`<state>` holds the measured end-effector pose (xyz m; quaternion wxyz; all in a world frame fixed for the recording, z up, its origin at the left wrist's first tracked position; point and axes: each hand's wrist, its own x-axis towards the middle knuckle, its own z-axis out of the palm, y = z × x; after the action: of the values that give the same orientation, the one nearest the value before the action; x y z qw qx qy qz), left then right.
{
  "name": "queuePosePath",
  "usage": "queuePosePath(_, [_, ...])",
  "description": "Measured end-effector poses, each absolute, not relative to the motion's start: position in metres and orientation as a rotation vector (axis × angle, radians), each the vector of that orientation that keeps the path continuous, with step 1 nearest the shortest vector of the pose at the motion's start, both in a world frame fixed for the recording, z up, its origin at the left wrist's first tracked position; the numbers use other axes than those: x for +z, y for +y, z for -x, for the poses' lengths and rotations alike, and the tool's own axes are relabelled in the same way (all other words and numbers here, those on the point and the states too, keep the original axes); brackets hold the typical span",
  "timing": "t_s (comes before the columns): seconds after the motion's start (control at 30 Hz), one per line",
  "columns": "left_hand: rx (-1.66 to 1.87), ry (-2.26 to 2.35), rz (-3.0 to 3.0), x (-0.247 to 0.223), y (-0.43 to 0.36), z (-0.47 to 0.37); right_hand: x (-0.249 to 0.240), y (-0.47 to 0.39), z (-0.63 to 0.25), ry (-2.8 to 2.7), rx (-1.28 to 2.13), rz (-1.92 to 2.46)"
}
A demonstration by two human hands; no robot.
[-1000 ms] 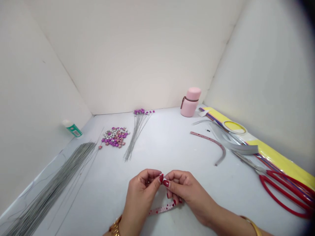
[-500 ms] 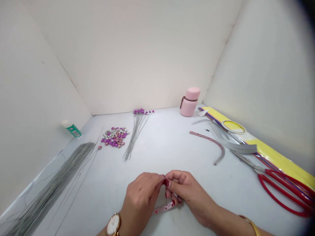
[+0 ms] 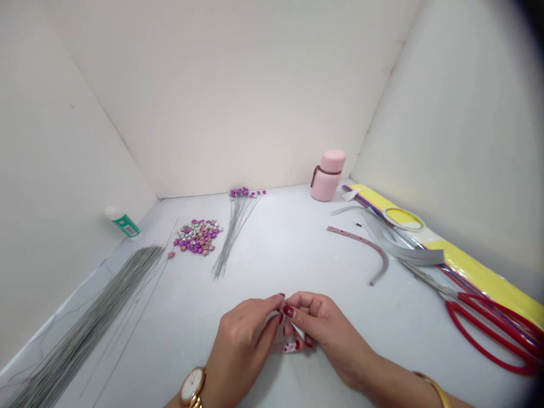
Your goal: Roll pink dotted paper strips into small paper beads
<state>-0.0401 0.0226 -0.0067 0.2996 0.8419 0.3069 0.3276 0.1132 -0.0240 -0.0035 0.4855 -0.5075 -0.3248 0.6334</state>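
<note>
White walls (image 3: pixel 263 102) surround a pale tabletop (image 3: pixel 289 243) where the right hand (image 3: pixel 335 334) pinches a narrow pinkish-white strip with red spots (image 3: pixel 287 347) between both hands, the left hand's (image 3: pixel 242 340) grip unclear, seemingly mid-fold, which calls for light fingertip pressure.

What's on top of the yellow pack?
A white ring rests on the yellow pack, with yellow showing through its middle. Whatever the rim covers can't be seen.
</note>
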Motion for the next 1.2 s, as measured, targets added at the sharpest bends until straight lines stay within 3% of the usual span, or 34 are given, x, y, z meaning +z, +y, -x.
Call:
queuePosePath(0.2, [0.716,0.978,-1.502,-0.006,0.026,0.033,-0.003,-0.024,-0.113,-0.792,1.536,1.260])
queuePosePath(0.47, [0.664,0.965,-1.367,0.000,0.023,0.028,-0.006,-0.023,-0.112,-0.808,1.501,1.309])
queuePosePath(0.7, [0.719,1.030,-1.483,-0.004,0.022,0.029,-0.007,-0.024,-0.113,-0.851,1.473,1.342])
queuePosePath(1.03, [0.925,0.884,-2.342,-0.009,0.020,0.034,-0.007,-0.025,-0.111,-0.886,1.448,1.297])
queuePosePath(1.2, [0.878,0.836,-2.244,-0.010,0.017,0.034,-0.007,-0.023,-0.111,-0.806,1.433,1.273])
